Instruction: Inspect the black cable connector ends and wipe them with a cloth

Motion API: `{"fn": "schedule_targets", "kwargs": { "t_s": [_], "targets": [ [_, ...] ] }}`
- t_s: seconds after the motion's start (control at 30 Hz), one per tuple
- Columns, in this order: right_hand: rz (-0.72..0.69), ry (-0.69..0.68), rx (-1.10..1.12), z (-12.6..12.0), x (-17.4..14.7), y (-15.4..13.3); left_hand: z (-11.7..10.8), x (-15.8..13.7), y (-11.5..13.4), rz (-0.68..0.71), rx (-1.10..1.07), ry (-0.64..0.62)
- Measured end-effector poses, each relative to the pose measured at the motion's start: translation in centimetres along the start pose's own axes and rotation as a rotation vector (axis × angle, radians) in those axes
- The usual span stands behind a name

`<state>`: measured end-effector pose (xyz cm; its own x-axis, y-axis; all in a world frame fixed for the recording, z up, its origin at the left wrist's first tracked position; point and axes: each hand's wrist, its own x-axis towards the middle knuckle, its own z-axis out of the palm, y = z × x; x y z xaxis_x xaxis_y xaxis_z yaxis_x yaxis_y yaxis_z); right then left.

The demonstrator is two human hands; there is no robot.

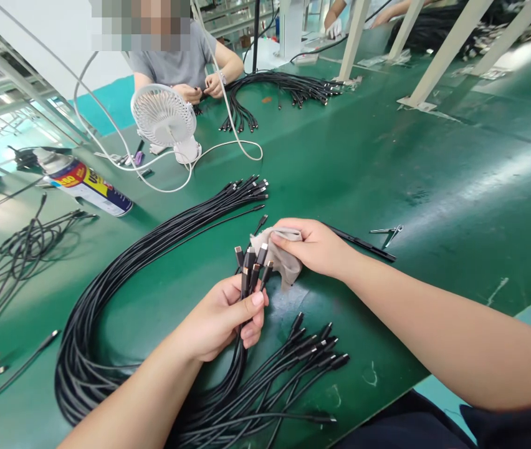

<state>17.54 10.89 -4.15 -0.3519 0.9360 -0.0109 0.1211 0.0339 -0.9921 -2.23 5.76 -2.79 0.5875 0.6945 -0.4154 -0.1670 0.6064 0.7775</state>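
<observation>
My left hand [235, 312] is closed around several black USB cables [245, 282], their plug ends pointing up out of the fist. Just beyond, my right hand [315, 244] pinches a crumpled greyish cloth [287, 249] right beside those plugs; whether cloth and plugs touch I cannot tell. A thick bundle of black cables [106, 268] curves round on the left, its far plugs lying past my hands. More cable ends [312, 346] fan out on the table below my right forearm.
On the green table [434, 206] stand a white fan [165, 118] and a tilted spray can [90, 187]. Tweezers [389, 236] and a thin black rod [363, 242] lie to the right. Loose cables [17, 255] lie left. A co-worker [176, 62] handles cables opposite; posts rise at the back.
</observation>
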Motion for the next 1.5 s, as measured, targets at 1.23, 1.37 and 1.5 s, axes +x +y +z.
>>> {"fn": "schedule_targets", "kwargs": {
  "t_s": [1.23, 1.37, 1.5],
  "targets": [
    [0.097, -0.49, -0.075, 0.3, -0.8, -1.2, 0.4, 0.5, 0.1, -0.003, 0.112, 0.093],
    [0.092, -0.455, -0.046, 0.4, -0.8, -1.2, 0.6, 0.4, 0.3, -0.009, 0.106, 0.098],
    [0.074, -0.48, -0.082, 0.2, -0.8, -1.0, 0.7, 0.4, 0.3, -0.013, 0.114, 0.102]
  ]
}}
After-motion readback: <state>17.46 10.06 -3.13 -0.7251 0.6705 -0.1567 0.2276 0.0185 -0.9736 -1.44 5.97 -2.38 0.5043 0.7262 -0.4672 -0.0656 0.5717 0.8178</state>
